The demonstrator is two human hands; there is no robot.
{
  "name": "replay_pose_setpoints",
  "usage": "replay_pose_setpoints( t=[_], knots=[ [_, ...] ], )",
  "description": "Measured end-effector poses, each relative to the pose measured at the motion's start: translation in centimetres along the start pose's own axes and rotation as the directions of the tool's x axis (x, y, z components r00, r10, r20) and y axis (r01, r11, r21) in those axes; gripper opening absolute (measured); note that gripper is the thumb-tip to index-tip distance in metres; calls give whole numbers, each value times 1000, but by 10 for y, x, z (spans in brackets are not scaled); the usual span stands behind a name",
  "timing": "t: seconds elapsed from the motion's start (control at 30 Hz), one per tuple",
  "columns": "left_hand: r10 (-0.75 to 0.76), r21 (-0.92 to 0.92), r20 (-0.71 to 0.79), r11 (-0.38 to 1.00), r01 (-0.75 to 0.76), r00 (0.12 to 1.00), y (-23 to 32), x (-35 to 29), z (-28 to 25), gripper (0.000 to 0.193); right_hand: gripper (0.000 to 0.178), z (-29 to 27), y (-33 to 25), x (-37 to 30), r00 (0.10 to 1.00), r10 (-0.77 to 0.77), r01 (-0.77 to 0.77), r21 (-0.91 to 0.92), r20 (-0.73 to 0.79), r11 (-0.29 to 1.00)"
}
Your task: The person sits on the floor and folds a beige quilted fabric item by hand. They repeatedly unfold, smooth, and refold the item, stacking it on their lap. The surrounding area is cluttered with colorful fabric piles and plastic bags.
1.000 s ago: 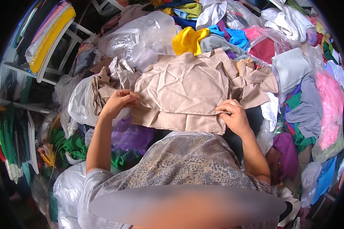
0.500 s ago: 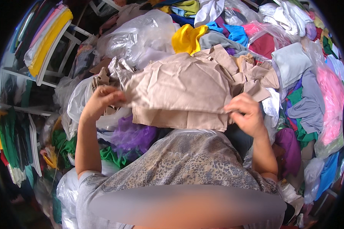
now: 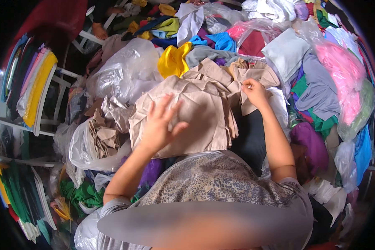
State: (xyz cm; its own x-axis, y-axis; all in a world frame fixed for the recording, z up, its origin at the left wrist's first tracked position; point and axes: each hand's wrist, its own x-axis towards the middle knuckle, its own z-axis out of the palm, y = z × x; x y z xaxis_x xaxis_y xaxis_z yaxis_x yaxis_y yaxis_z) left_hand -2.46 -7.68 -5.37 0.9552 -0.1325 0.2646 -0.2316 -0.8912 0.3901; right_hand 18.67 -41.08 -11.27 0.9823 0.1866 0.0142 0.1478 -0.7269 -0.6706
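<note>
One cloth (image 3: 204,121) reaches the near edge of our lap (image 3: 251,137). Our left hand (image 3: 156,130) spreads empty fingers over it; our right hand (image 3: 255,92) curls, grip unclear. We judge it light, soft, best held by corners.

A plain beige cloth (image 3: 202,118) lies spread close in front of the person, matte, its upper face broadly flat but crossed by thin creases. Its near edge runs fairly straight, while the right side drops in uneven, overlapping folds where further beige layers show. Beyond it and to the right, a second beige heap (image 3: 260,75) lies crumpled, bunched into loose ridges, with one flap hanging toward the person. Whether this heap is one piece or several is unclear.
</note>
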Motion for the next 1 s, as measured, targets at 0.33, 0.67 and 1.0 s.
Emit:
replay_pose_setpoints(
  t=[0.33,0.67,1.0],
  knots=[
    [100,84,259,989,-125,961,6,-10,71,75,23,42,52,60,998,16,18,-523,60,852],
    [74,-215,551,975,55,831,-2,70,20,65,6,-72,-26,59,990,-41,-23,442,135,897],
    [320,-890,117,453,-44,940,50,246,-68,53,16,-153,-189,5,737,-589,305,615,332,727]
  ],
)
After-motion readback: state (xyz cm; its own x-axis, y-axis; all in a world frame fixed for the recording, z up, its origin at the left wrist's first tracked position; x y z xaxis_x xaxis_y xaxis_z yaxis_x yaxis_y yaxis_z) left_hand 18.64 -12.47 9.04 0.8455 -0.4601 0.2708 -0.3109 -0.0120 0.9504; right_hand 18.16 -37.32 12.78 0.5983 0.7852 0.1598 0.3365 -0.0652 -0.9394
